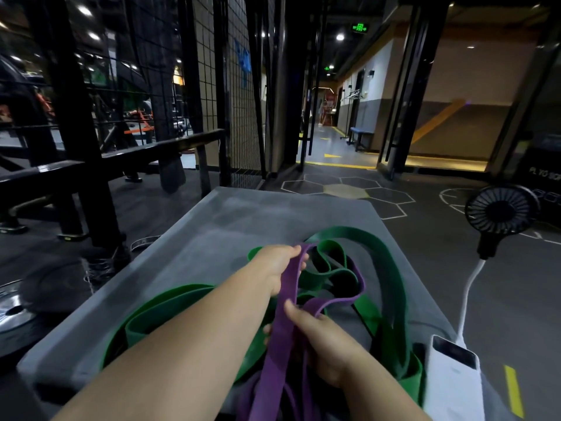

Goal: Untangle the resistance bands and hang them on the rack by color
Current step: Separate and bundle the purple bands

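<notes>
The purple band runs up from the bottom edge, stretched between 2 hands; the right hand, nearer, has its fingers curled round the strap with the thumb on top; the left hand, farther out, clamps the same band near its top bend; beyond it the purple loops through the green bands, which lie tangled across a grey padded platform; how many green ones there are I cannot tell; a white power bank sits at the platform's right edge, its cable leading to a small black fan; left stands a black metal frame; farther off, a wire mesh panel and a lit corridor
</notes>
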